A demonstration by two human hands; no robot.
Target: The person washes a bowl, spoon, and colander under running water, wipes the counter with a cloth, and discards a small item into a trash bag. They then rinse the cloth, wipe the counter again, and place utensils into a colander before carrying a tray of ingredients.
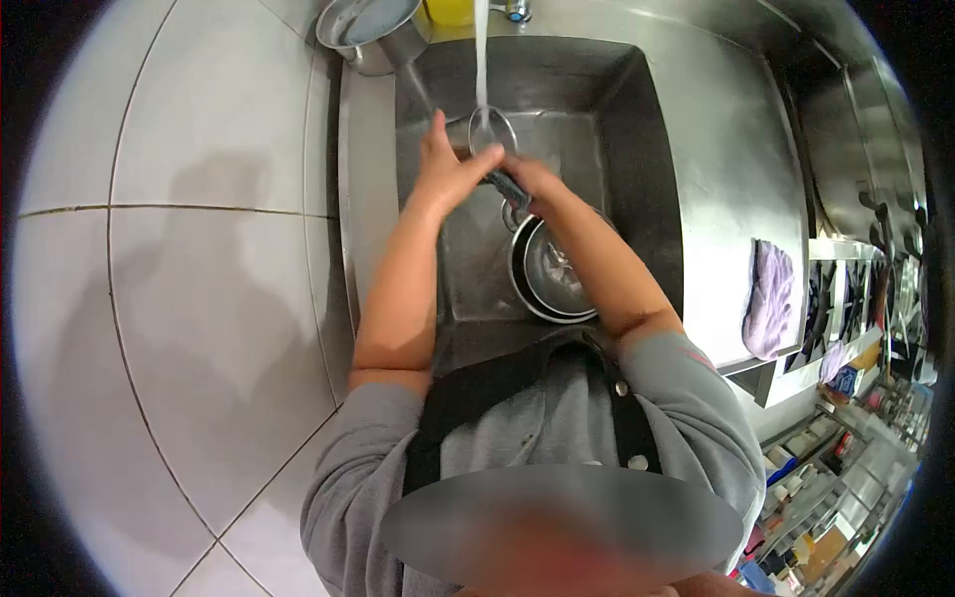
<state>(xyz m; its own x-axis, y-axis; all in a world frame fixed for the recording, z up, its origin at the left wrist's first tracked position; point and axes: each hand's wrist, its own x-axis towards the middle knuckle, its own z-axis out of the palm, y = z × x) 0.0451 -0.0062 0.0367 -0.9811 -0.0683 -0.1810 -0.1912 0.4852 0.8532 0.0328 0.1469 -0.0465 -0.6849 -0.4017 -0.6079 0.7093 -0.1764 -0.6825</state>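
Observation:
A round-headed kitchen utensil (509,189) with a thin bright rim and a dark handle is held above the sink basin, its head in the falling water (481,60). My right hand (532,181) is closed around the utensil near its dark handle. At its left, my left hand (453,171) has its thumb and a finger spread wide, with one fingertip reaching over to the utensil's neck. Under my right forearm sits a round metal pan (519,284) on the sink floor, with another bowl-shaped piece nested in it. The forearm hides part of them.
The steel sink (637,129) surrounds both hands. A metal pot (398,48) stands at its back left corner, beside a yellow container (450,12). A purple cloth (769,298) lies on the right counter (711,149). White tiled wall (209,109) borders the left side.

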